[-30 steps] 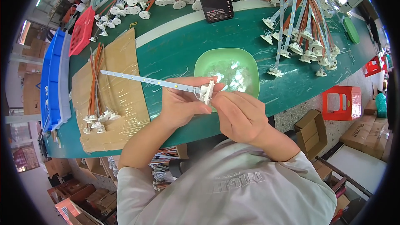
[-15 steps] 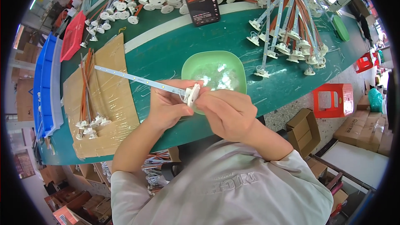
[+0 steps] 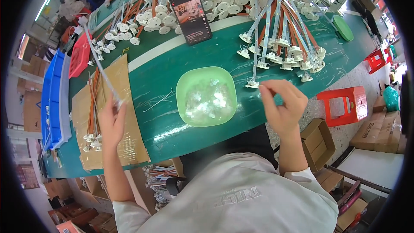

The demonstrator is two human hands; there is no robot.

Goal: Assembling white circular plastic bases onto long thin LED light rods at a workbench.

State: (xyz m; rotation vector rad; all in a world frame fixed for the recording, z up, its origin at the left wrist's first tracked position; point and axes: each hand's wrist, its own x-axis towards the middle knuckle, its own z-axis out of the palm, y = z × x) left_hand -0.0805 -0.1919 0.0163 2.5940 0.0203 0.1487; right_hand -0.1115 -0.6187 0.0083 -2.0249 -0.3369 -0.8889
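Nearest the body, the left hand [image 3: 111, 123] rests over a sheet of cardboard [image 3: 108, 116] at the table's near left edge, its fingers pinched shut on the lower end of a long thin strip [image 3: 100, 64] that slants up and away toward the far left. Just beside that hand lies a bundle of orange-wired strips [image 3: 91, 116] with white caps at their near ends. The right hand [image 3: 282, 108] hovers at the near right edge of the green table [image 3: 151, 86], thumb and forefinger drawn together near the base of one finished strip [image 3: 254, 60]; whether they hold a small part cannot be told. Between the hands sits a green bowl [image 3: 207, 96] of small clear pieces. Farther off, a phone [image 3: 192, 15] leans upright, with heaps of white caps and finished strips fanned out behind and to the right.

To do this step well, the left hand should keep the strip steady and low, laying it flat on the cardboard alongside the others, while the right stays clear of the bowl's rim.
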